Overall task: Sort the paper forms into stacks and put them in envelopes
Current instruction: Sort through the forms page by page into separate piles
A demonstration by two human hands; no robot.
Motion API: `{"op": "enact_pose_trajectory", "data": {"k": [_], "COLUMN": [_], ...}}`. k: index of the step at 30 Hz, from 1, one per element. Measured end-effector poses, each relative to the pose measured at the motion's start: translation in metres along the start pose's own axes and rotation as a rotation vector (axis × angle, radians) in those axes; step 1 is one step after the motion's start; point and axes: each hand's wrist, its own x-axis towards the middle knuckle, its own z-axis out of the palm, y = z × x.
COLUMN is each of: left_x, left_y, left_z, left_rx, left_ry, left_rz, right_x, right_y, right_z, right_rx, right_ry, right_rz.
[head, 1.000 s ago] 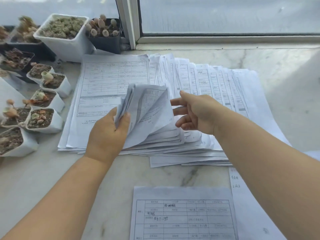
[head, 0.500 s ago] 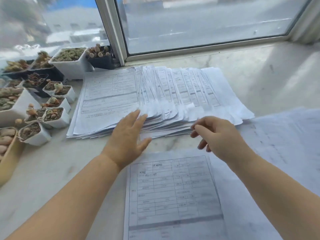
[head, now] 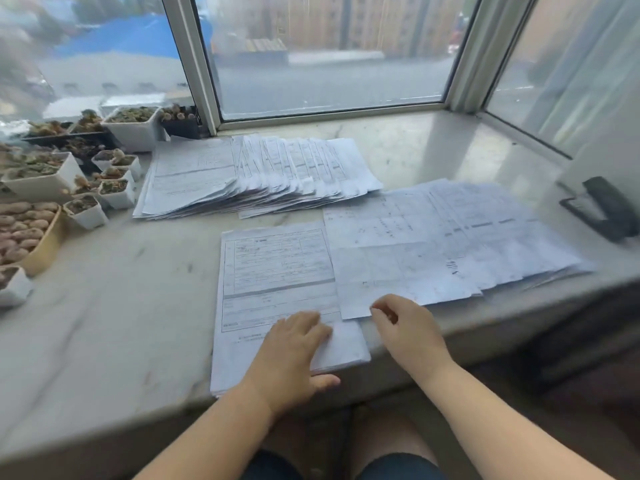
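A fanned pile of printed forms lies at the back of the marble sill. Nearer me, a neat stack of forms sits at the sill's front edge. My left hand rests flat on the lower part of that stack, with the thumb at the stack's front edge. A wider spread of forms lies to the right, overlapping the neat stack. My right hand is at the near corner of that spread, fingers curled, thumb and forefinger together; whether they pinch a sheet is unclear. No envelope is in view.
Small white pots of succulents crowd the left side, with a tan tray of plants beside them. A black stapler sits at the far right. The window frame runs behind. My knees show below the sill edge.
My left hand let go of the lifted sheets and both hands drew back from the fanned pile to the near stacks. The view pulled back and tilted up.
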Motion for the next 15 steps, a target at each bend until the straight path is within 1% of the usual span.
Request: {"op": "enact_pose_trajectory", "data": {"k": [1, 2, 4, 5, 7, 9, 12, 13, 15], "left_x": [-0.003, -0.005, -0.008, -0.010, -0.013, -0.015, -0.022, -0.026, -0.039], "left_y": [0.000, -0.001, -0.005, -0.006, -0.008, -0.010, -0.014, -0.016, -0.020], "left_z": [0.001, 0.004, 0.006, 0.007, 0.010, 0.012, 0.016, 0.017, 0.018], "left_rx": [-0.003, -0.008, -0.001, 0.002, 0.025, 0.027, 0.032, 0.048, 0.059], "left_ry": [0.018, 0.021, 0.036, 0.047, 0.050, 0.071, 0.070, 0.069, 0.038], "left_rz": [0.012, 0.017, 0.030, 0.039, 0.058, 0.053, 0.018, 0.002, -0.021], "right_x": [-0.007, -0.014, -0.025, -0.028, -0.032, -0.035, -0.036, -0.035, -0.032], "right_y": [0.003, 0.007, 0.012, 0.015, 0.013, 0.003, -0.020, -0.026, -0.036], "right_z": [0.000, 0.003, 0.011, 0.017, 0.027, 0.034, 0.038, 0.038, 0.039], "right_rx": [0.007, -0.007, -0.024, 0.011, 0.200, 0.473, 0.829, 0.901, 0.939], "right_ry": [0.011, -0.014, -0.099, -0.129, -0.118, -0.114, -0.166, -0.194, -0.277], "right_rz": [0.050, 0.100, 0.195, 0.235, 0.330, 0.443, 0.556, 0.582, 0.590]}}
